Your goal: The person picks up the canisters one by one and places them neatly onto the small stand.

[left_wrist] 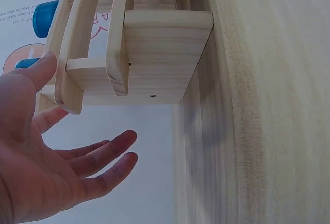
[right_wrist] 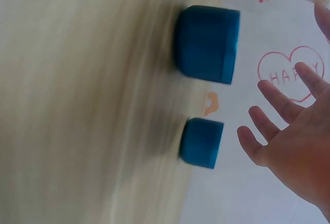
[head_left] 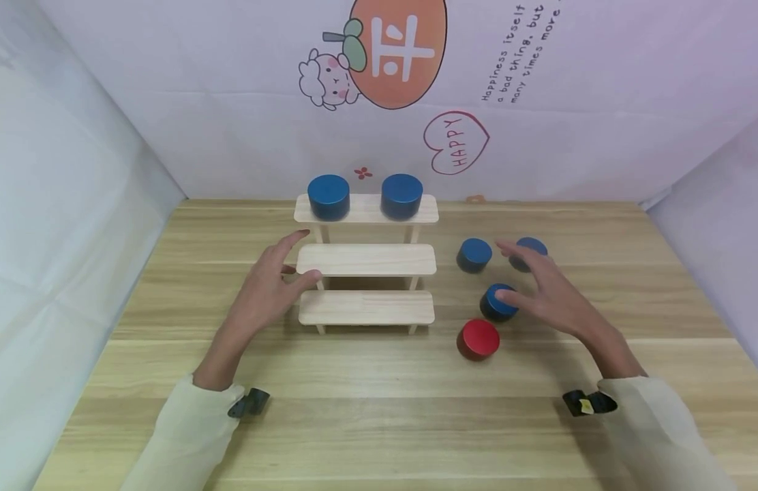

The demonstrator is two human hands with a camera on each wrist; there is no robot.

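Note:
A three-tier wooden stand point(head_left: 367, 260) is at the centre of the table. On its top tier sit two blue round lidded tins, the left tin point(head_left: 328, 199) and the right tin point(head_left: 401, 198). Beside the stand's left end is my left hand point(head_left: 265, 290), fingers spread and holding nothing; in the left wrist view its thumb point(left_wrist: 41, 72) overlaps the tiers. My right hand point(head_left: 551, 296), likewise with spread fingers and nothing in it, hovers over a near blue tin point(head_left: 494, 307) and a far-right blue tin point(head_left: 531, 247), partly covering both. Another blue tin point(head_left: 474, 256) stands left of its fingertips.
A red tin point(head_left: 478, 339) stands in front of the near blue tin. Behind the stand rises a white cloth backdrop point(head_left: 232, 136) with printed drawings, and white cloth also hangs along both sides of the wooden table point(head_left: 379, 423).

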